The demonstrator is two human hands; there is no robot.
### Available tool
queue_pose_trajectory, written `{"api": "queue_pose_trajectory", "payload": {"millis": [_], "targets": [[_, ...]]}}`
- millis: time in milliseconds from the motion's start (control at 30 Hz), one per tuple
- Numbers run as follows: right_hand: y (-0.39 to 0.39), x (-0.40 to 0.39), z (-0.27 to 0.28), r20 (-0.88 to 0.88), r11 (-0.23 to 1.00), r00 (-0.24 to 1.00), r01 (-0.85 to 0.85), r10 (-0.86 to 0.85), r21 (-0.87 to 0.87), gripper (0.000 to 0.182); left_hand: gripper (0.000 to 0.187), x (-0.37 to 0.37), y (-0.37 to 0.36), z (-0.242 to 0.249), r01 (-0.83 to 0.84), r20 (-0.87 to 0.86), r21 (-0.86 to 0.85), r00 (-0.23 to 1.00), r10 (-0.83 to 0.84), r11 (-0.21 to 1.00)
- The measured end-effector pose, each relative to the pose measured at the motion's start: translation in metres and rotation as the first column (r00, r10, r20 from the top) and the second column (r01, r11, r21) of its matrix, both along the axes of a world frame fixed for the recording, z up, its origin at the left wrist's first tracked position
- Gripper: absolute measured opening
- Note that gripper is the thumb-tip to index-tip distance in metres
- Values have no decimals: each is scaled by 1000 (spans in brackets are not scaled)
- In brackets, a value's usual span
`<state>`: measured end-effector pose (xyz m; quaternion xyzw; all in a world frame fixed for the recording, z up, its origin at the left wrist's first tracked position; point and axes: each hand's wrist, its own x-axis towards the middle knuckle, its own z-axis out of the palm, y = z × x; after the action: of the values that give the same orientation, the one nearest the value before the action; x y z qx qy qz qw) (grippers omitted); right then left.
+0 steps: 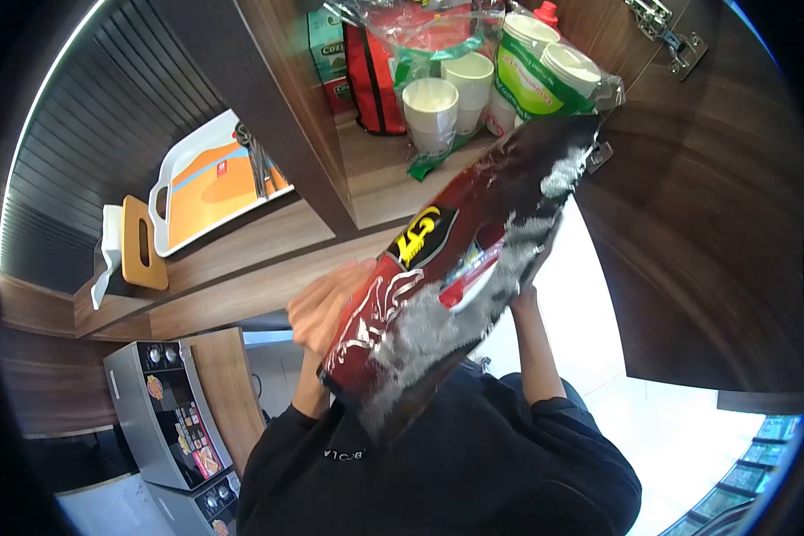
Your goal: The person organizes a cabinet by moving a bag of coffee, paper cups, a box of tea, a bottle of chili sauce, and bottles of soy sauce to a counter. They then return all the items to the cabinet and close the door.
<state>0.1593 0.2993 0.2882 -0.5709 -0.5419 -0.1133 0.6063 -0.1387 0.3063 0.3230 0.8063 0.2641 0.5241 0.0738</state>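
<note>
A large dark red and black package (460, 268) with a yellow logo and a shiny, crinkled surface is held up at a slant in front of the cupboard. My left hand (332, 305) grips its lower left edge, fingers bent around it. Behind the package's right side is my right hand (525, 299), mostly hidden, with only a small part near the wrist showing. Just past the package's upper end, on the cupboard shelf (380, 192), are bagged white paper cups (431, 109) and a green-labelled pack of cups (536, 79).
A red and black bag (372, 85) and a green box (326, 40) stand in the cupboard. Its dark door (706, 223) hangs open at right. To the left are a white tray (163, 179), a wooden board (138, 241) and, below, an oven (156, 411).
</note>
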Motion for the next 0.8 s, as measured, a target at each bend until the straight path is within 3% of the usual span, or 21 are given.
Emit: {"api": "queue_pose_trajectory", "payload": {"millis": [67, 100, 133, 400, 467, 600, 667, 733, 800], "targets": [[-12, -10, 5, -12, 966, 978, -209, 209, -153, 47, 23, 4, 12, -5, 3, 15, 2, 1000, -3, 1000], [-14, -18, 12, -268, 905, 909, -377, 319, -200, 59, 23, 5, 14, -7, 1, 22, 0, 1000, -1, 1000], [-17, -19, 12, -369, 862, 850, -467, 375, -199, 61, 23, 8, 16, -9, -5, 24, -4, 1000, 5, 1000], [-23, -17, -11, -389, 824, 794, -550, 468, -133, 57, 24, 6, 18, -5, -67, 49, 12, 997, 67, 998], [-27, -25, -17, -444, 839, 783, -532, 437, -113, 54, 27, 13, 8, 14, -46, 74, 75, 996, 40, 996], [-50, -35, -15, -459, 867, 811, -474, 362, -154, 57, 23, -3, -6, 24, 2, -33, -30, 999, -3, 1000], [-65, -45, -10, -562, 830, 692, -558, 453, -19, 91, 22, -14, -9, 18, 46, -50, -62, 998, -49, 997], [-82, -52, -12, -560, 834, 727, -540, 398, -108, 121, 21, -23, -14, 15, 82, -4, -30, 997, -82, 996], [-94, -61, -11, -523, 825, 745, -550, 414, -131, 136, 21, -29, -20, 15, 116, 74, 23, 990, -117, 993]]}}
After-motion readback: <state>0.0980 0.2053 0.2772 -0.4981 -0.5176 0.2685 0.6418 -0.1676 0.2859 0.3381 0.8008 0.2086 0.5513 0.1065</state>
